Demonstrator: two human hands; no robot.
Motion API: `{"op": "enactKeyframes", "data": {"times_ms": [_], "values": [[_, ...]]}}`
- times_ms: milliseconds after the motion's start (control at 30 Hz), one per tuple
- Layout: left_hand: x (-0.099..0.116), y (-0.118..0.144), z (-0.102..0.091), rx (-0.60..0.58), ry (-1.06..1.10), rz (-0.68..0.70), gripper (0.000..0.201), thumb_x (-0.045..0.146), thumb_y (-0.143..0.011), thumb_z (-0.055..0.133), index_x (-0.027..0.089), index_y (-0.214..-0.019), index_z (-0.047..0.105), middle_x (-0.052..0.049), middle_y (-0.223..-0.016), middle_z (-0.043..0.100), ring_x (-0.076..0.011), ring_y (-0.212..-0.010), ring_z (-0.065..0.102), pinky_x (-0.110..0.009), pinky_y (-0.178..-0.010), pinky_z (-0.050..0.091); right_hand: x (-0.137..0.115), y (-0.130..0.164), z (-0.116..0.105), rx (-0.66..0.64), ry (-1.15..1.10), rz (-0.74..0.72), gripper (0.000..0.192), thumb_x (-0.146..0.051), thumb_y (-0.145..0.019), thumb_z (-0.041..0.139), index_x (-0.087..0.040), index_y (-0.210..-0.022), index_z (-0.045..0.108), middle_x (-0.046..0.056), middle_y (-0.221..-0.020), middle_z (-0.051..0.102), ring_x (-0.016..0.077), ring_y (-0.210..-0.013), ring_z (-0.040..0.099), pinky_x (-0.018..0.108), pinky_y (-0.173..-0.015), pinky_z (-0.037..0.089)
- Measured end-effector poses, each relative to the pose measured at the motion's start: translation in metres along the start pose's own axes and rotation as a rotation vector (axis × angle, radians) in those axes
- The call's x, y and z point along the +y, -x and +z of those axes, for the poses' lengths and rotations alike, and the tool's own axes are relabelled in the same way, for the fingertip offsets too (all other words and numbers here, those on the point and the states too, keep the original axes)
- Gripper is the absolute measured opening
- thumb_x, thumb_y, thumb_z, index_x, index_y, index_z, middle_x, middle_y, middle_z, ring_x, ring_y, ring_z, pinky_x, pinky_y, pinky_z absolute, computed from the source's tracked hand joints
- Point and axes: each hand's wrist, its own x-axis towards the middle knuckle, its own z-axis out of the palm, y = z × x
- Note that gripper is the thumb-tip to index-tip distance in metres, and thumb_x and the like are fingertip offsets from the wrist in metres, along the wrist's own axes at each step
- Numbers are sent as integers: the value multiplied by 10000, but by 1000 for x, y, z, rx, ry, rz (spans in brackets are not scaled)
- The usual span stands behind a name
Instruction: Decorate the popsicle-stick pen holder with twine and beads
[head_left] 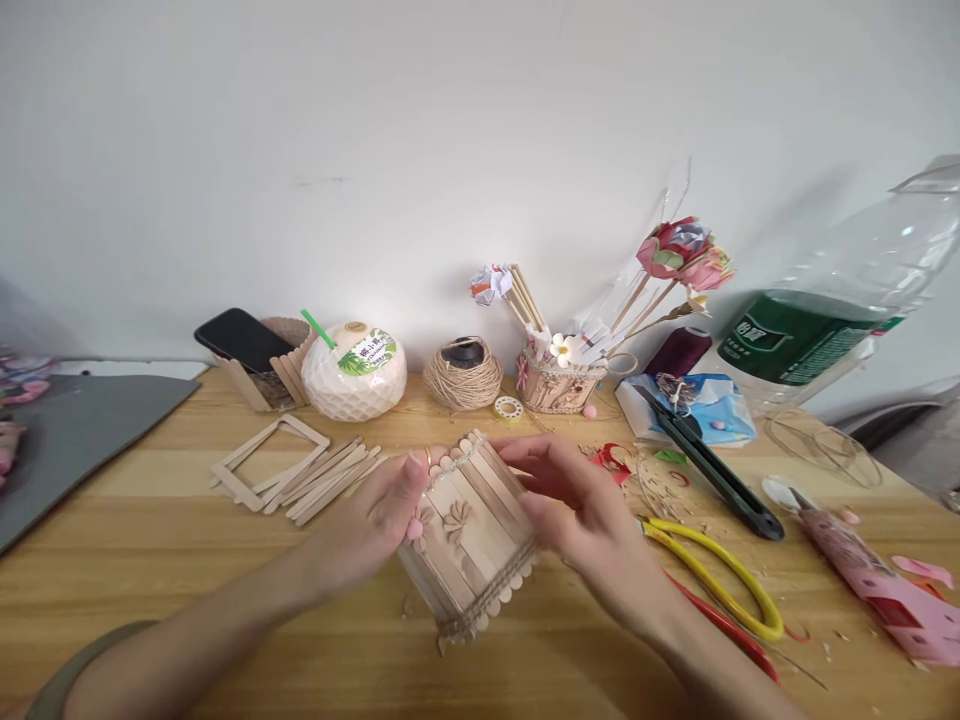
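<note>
A squarish piece built of pale, flat wooden craft sticks (480, 545) is held above a wood-grain tabletop (315, 650), tilted between a person's two bare hands. The sticks lie side by side in shades from cream to light brown, their seams running slantwise as the piece leans. Two petalled, light-brown flower shapes (457, 521) decorate its face, and a fuzzy pink ball (415, 530) sits by the left one. A line of brown twine (496, 588) follows the lower edge, where rounded wooden tips (493, 607) form a scalloped border. More rounded tips line the upper edge beside a thin, pale cord. How deep the piece is cannot be told.

The left hand (386, 505), with a gold-coloured ring, clamps the left side, thumb pressed near the upper corner and the other fingers largely hidden. The right hand (577, 500) closes on the opposite edge, its fingers bent and slightly apart, some tips out of sight.

Behind the left hand, loose pale sticks (326, 480) lie beside a rectangular stick frame (271, 460). Beyond the piece stand a ball of tan twine (463, 375) and a stick-sided container (559, 387) of paper flowers. Near the right forearm lie yellow-handled scissors (720, 570) and a dark green utility knife (712, 465).
</note>
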Motion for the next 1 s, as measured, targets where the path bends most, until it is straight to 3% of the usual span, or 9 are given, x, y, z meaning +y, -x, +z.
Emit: {"op": "enactKeyframes", "data": {"times_ms": [67, 167, 267, 400, 533, 833, 1000], "values": [[2, 0, -3, 49, -25, 12, 839, 791, -726, 167, 155, -1031, 622, 47, -555, 364, -134, -530, 344, -257, -525, 353, -1, -1, -5, 72, -57, -39, 148, -249, -856, 463, -238, -968, 559, 45, -1029, 638, 196, -995, 596, 386, -849, 484], [4, 0, -6, 138, -101, -6, 806, 775, -746, 176, 155, -974, 638, 47, -535, 361, -134, -514, 360, -253, -518, 353, -3, 2, -5, 178, 174, -226, 90, -209, -854, 534, -247, -906, 598, 27, -955, 601, 174, -947, 566, 337, -812, 467], [8, 0, -8, 107, -163, -6, 717, 730, -786, 213, 159, -905, 629, 32, -584, 412, -136, -539, 387, -255, -541, 374, -4, 6, 4, 94, 424, -424, 89, -150, -839, 565, -213, -877, 614, 30, -849, 605, 154, -760, 560, 295, -643, 454], [13, 1, -7, 96, -169, 4, 577, 668, -820, 279, 175, -691, 551, 35, -603, 377, -138, -561, 394, -259, -558, 388, -1, 8, 15, 87, 664, -574, 32, -162, -823, 602, -177, -850, 613, 39, -804, 650, 166, -703, 545, 303, -594, 404], [13, 1, -6, 125, -179, 29, 526, 644, -831, 294, 200, -620, 483, 39, -584, 349, -150, -561, 418, -268, -560, 380, -2, 10, 19, 107, 813, -616, 67, -137, -857, 549, -162, -872, 610, 36, -769, 647, 160, -673, 538, 302, -587, 381], [10, 2, -1, 159, -299, 127, 579, 640, -850, 222, 186, -648, 519, 10, -633, 431, -166, -624, 451, -281, -604, 400, -15, 11, 23, 93, 1014, -581, 215, -110, -883, 448, -159, -731, 593, 32, -645, 566, 153, -529, 456, 299, -508, 330], [10, 2, 2, 157, -208, 46, 561, 634, -848, 256, 187, -688, 553, 16, -590, 434, -178, -631, 472, -291, -625, 422, -15, 5, 20, 37, 1045, -608, 307, -103, -894, 391, -171, -638, 546, 33, -620, 533, 142, -495, 418, 284, -476, 319]]}}
